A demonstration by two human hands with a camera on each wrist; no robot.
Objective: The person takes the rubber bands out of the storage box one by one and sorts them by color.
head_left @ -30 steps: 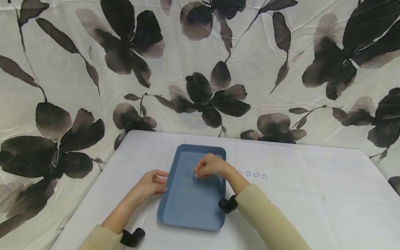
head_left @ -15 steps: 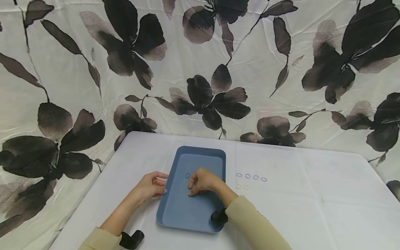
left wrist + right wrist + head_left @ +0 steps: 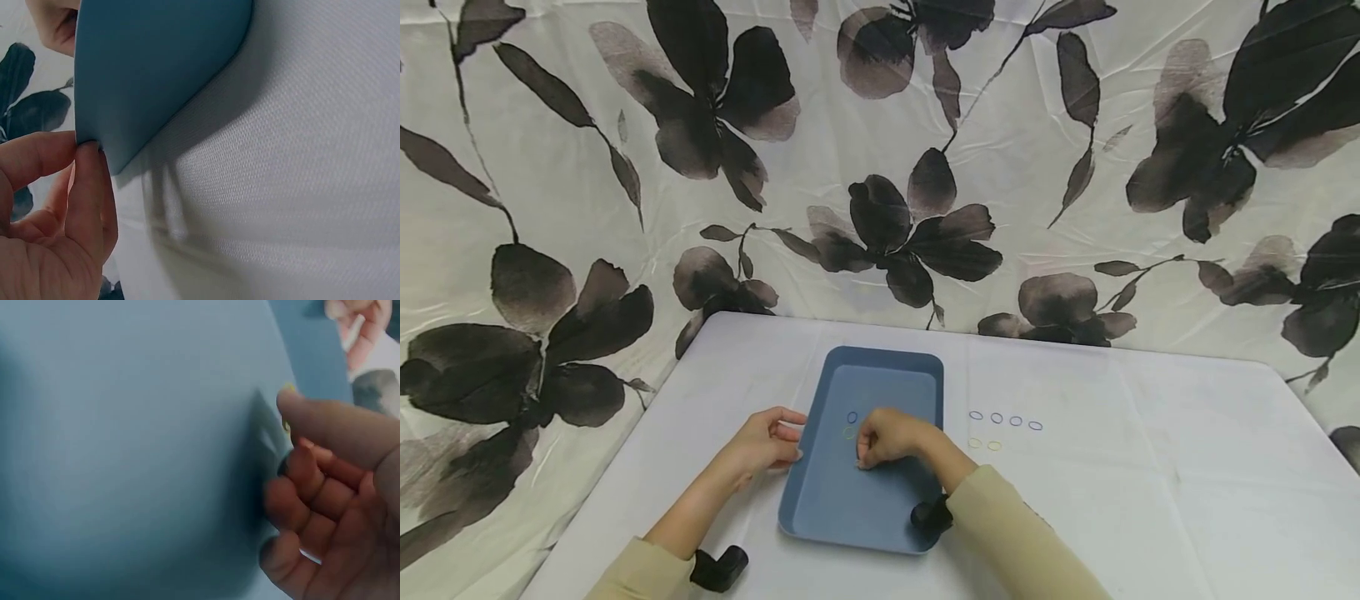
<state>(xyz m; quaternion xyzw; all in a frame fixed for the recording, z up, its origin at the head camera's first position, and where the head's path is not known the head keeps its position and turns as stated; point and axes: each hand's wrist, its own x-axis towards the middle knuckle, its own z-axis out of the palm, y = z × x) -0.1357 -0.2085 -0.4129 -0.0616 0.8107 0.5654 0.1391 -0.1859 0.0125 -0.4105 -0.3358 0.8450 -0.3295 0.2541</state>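
Observation:
My left hand [image 3: 763,442] grips the left rim of a blue rectangular tray [image 3: 850,517]. In the left wrist view, its thumb and fingers [image 3: 87,200] pinch the tray's edge. Over the middle of the tray, my right hand [image 3: 891,437] is bent down with thumb and index finger together. The right wrist view has a bit of yellow ring [image 3: 286,427] at the thumb tip, mostly hidden by the thumb; the other fingers are curled. Inside the tray, a thin blue ring [image 3: 852,417] lies above a thin yellow ring [image 3: 849,432], just left of the right hand.
Right of the tray, a row of several blue rings [image 3: 997,418] lies on the white tablecloth [image 3: 1112,500], with two yellow rings [image 3: 994,446] in front of them. A floral cloth [image 3: 880,125] hangs behind the table. Black wrist devices [image 3: 718,569] sit by both sleeves.
My right hand has come toward me over the tray, from beside the blue ring to below the yellow one, uncovering the two yellow rings on the table. The left hand stays on the rim.

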